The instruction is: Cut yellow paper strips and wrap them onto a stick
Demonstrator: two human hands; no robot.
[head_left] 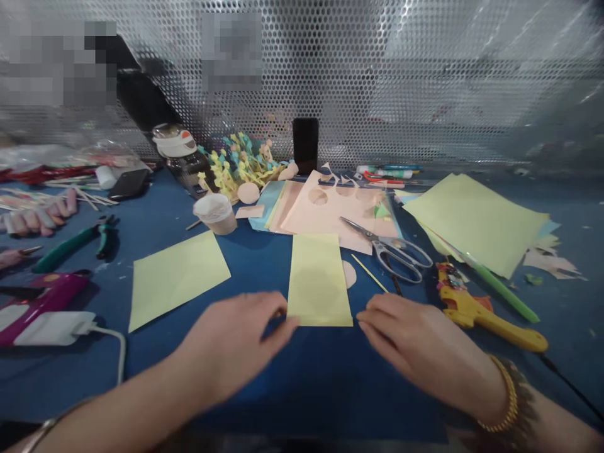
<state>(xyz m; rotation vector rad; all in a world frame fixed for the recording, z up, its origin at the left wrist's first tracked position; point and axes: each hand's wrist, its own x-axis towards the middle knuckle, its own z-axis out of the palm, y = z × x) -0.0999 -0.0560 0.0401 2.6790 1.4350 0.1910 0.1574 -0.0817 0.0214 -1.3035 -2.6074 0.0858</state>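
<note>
A folded-looking pale yellow sheet of paper (318, 277) lies flat on the blue table in front of me. My left hand (236, 336) is at its lower left corner, the thumb tip touching the edge and a gap showing between thumb and fingers. Just off the lower right corner, my right hand (410, 333) rests with its fingertips drawn together and nothing visible in them. A pale paper disc (349, 274) sticks out from beside the sheet, near a thin yellow strip (370, 274). Scissors (394, 248) lie beyond my right hand.
Another yellow sheet (177, 277) lies left. Pink paper with cut-out holes (330, 207) and yellow sheets (481, 220) are behind. A yellow glue gun (495, 321) is right; pliers (75, 245) and a paper cup (216, 214) are left. A perforated metal panel (340, 75) closes the back.
</note>
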